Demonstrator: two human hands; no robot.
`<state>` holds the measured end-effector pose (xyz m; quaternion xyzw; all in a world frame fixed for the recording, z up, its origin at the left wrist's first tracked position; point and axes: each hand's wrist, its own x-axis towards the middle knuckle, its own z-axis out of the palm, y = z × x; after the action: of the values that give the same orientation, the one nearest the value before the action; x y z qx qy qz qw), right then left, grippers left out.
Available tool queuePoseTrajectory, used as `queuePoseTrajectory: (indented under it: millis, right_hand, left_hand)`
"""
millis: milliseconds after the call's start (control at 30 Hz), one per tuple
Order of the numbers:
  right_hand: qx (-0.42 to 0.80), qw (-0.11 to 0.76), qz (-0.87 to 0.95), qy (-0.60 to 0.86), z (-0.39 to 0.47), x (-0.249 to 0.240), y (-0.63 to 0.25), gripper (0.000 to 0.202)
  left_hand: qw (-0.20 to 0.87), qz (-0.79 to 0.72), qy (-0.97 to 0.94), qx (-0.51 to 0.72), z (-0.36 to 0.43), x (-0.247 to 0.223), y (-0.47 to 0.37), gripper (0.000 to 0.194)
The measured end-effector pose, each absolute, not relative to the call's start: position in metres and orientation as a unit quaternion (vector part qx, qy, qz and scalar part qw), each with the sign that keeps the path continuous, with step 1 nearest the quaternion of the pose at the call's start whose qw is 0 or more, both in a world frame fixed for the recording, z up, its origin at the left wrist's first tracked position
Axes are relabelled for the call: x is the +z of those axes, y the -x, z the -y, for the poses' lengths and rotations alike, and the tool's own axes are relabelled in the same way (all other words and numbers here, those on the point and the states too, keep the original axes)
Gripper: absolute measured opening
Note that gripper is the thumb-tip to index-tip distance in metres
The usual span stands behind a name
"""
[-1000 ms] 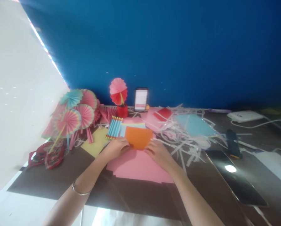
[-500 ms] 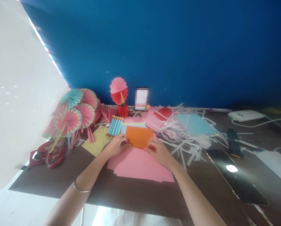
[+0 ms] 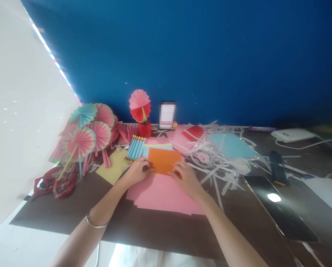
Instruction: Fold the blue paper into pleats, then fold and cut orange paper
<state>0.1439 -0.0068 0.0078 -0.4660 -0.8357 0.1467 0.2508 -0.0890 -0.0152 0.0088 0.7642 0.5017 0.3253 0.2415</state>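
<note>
One orange sheet lies over the stacked pink sheets, directly between our two grips. Left hand: thumb and fingers bent together, closed on the sheet's near left corner. Right hand: the same, closed on its near right part.

Progress, as we judge it: early on this piece. Its broad face looks flat, with no pleats that we can make out; whether the near edge carries a fold we cannot tell, since our fingertips cover parts of it and the picture is soft.

Already shaped: a pleated blue piece with yellow ends, just beyond the left grip. Farther out on that side, a cluster of pleated paper fans looks finished. Beyond the grips and slightly left, a round pink-and-red fan stands upright in a red holder.

Unworked, by their look: the yellow sheet beside the left grip and the pale blue sheet out past the right grip. Loose white strips litter the tabletop right of the right grip.
</note>
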Motion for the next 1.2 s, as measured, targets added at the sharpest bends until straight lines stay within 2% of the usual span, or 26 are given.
queuePoseTrajectory:
  millis: [667, 1200]
  right_hand:
    - [0.123, 0.228, 0.821, 0.508, 0.004, 0.0, -0.141, 0.027]
    - [0.101, 0.191, 0.824, 0.525, 0.005, 0.003, -0.138, 0.027]
  left_hand:
    - [0.211, -0.547, -0.758, 0.285, 0.019, 0.015, 0.084, 0.021]
    - [0.175, -0.58, -0.758, 0.243, 0.026, 0.018, 0.076, 0.011]
